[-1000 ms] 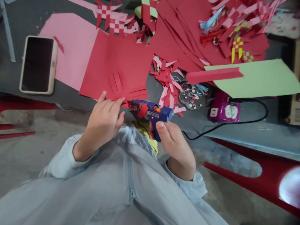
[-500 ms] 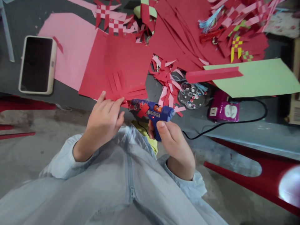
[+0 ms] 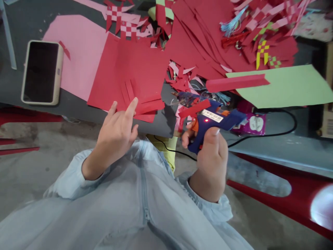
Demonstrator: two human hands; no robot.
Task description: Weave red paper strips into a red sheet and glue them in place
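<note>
In the head view, my right hand (image 3: 214, 152) is wrapped round the grip of a blue hot glue gun (image 3: 225, 121) with a lit red light. Its nozzle points left, raised clear of the paper. A red paper scrap (image 3: 195, 108) and stringy glue cling to its barrel. My left hand (image 3: 117, 128) lies with fingers spread at the near edge of a red paper sheet (image 3: 135, 59). Its forefinger reaches over red paper strips (image 3: 149, 106); whether it presses on them I cannot tell.
A phone (image 3: 40, 73) lies on the left beside pink paper (image 3: 80, 52). Behind are woven paper pieces (image 3: 128, 27) and more red sheets (image 3: 187, 38). To the right are green paper (image 3: 286, 83), a purple box (image 3: 256, 123) and a black cord (image 3: 260, 136). Red stools (image 3: 299, 187) flank me below.
My right hand has drawn the glue gun away to the right and upward, off the paper strips. The left forefinger has lifted and straightened a little; that hand otherwise stays in place.
</note>
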